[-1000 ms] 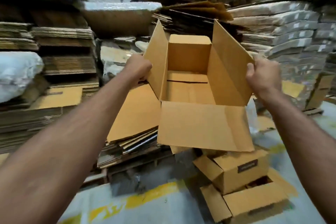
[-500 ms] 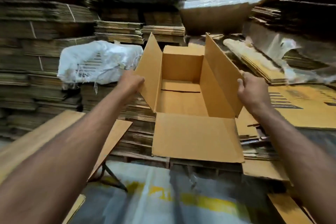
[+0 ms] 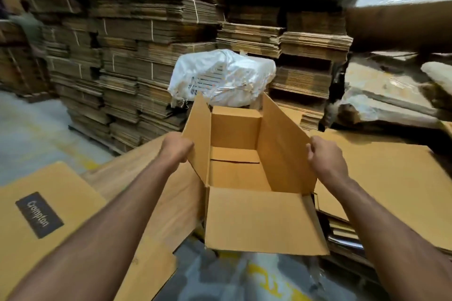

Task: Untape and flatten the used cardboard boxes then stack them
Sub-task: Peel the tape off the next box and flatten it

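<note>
An open cardboard box (image 3: 241, 173) is held in the air at frame centre. The left hand (image 3: 176, 148) grips its left flap and the right hand (image 3: 326, 157) its right flap, fingers curled on the board. The bottom seam looks split, though blur makes this uncertain. Held only by flaps, the box could twist or tear free. Flattened sheets (image 3: 381, 178) lie at 3 o'clock, tied cardboard stacks (image 3: 151, 56) at 11, concrete floor (image 3: 29, 134) at 9.

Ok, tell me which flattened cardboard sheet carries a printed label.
The flat sheet at lower left, beside the left forearm: it bears a dark "Crompton" label. The large flat sheet at right shows plain brown.
</note>
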A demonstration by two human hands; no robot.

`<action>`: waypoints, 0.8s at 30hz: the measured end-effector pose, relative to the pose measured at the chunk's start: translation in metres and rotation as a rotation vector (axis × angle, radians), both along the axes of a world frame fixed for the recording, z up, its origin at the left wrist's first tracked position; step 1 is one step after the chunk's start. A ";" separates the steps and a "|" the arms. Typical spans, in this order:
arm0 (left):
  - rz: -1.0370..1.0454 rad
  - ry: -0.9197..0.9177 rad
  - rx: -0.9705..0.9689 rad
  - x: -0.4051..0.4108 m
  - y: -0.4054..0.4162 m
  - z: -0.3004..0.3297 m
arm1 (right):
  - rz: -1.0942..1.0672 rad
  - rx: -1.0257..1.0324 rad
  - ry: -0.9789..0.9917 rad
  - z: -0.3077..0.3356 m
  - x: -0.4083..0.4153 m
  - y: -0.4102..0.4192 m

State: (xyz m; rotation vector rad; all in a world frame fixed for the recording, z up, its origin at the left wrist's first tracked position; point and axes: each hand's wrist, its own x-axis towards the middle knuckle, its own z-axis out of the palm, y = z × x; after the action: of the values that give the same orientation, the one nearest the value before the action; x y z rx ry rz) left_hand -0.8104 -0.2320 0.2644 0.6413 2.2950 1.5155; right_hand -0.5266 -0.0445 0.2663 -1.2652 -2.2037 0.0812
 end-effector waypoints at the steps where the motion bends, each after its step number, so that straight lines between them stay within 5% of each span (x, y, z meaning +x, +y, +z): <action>1: 0.013 -0.004 0.002 -0.011 -0.005 -0.005 | 0.020 -0.011 -0.009 -0.004 -0.014 0.000; 24: 0.375 -0.026 -0.126 -0.065 0.008 -0.056 | 0.662 -0.126 -0.113 -0.054 -0.183 0.112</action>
State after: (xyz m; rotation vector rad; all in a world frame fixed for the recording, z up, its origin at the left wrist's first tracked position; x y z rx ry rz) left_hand -0.8752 -0.2236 0.2085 0.1597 2.5702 1.4993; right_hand -0.7095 0.0675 0.2124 -0.5584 -2.6634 0.4188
